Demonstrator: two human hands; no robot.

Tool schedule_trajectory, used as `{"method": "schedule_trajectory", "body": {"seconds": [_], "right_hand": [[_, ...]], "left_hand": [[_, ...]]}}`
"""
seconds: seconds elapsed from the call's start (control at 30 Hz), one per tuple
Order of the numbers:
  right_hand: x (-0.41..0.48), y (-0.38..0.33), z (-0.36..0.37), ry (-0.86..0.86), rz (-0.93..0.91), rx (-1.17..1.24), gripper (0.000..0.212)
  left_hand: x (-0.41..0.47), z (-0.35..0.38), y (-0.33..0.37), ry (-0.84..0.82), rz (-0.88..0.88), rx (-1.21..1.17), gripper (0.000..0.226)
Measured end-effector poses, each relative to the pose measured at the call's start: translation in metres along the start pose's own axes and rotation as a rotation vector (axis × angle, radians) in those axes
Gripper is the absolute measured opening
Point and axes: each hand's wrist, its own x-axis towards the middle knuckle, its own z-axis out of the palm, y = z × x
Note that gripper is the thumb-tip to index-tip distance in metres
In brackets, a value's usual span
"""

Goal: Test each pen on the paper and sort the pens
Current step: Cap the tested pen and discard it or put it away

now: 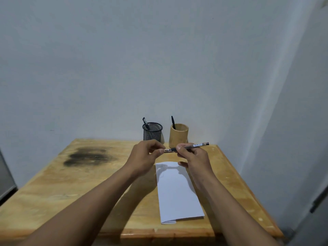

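Right, we hold the pen [195,146] over the paper [177,192]: right hand [195,157] grips the barrel, left hand [143,155] pinches the cap end, likely uncapping or recapping. Mesh cup [152,133] and bamboo cup [178,137] behind hold one pen each, presumably sort bins.

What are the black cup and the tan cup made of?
The black cup looks like metal wire mesh, painted dark: you can see through its tiny holes. The tan cup looks like bamboo or wood, smooth and matte, with thick solid walls.
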Motion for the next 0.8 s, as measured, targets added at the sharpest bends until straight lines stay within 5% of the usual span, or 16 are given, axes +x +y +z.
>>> {"method": "schedule_trajectory", "body": {"seconds": [0.27,0.8], "right_hand": [[-0.001,-0.011,0.002,-0.027,0.073,0.181,0.006],[-0.003,-0.027,-0.025,-0.031,0.157,0.242,0.008]], "left_hand": [[-0.004,0.004,0.015,0.001,-0.069,-0.299,0.01],[-0.004,-0.002,0.015,-0.01,-0.17,-0.3,0.013]]}}
